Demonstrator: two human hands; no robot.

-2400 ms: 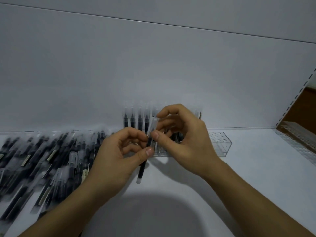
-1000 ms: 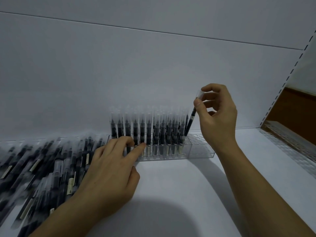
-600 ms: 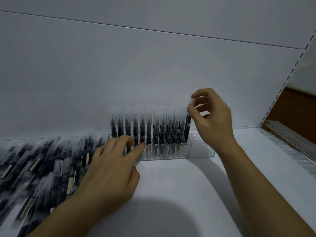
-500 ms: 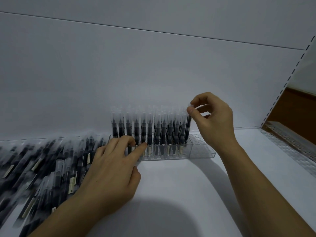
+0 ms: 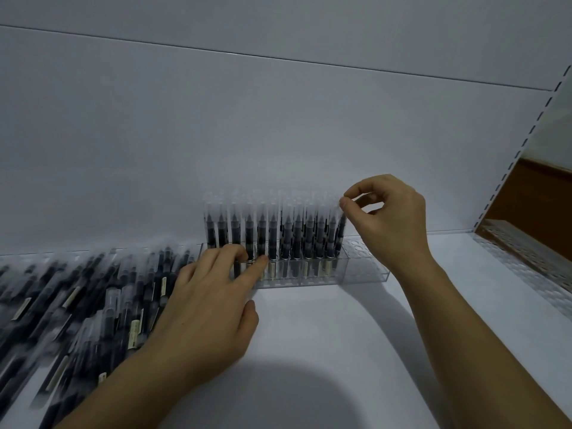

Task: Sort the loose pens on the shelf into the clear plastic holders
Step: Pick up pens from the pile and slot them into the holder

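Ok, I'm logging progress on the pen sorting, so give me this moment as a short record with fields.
left hand: fingers rest on the front of the clear holder
right hand: pinches the cap of the rightmost pen, which stands in the holder
holder fill: upright pens in most holes; the right end is empty
loose pens: a pile lying on the shelf, left of the holder
other: second clear holder at the far right

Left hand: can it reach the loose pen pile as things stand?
Probably yes. The left hand rests on the clear holder with the loose pens lying right beside it, nothing between.
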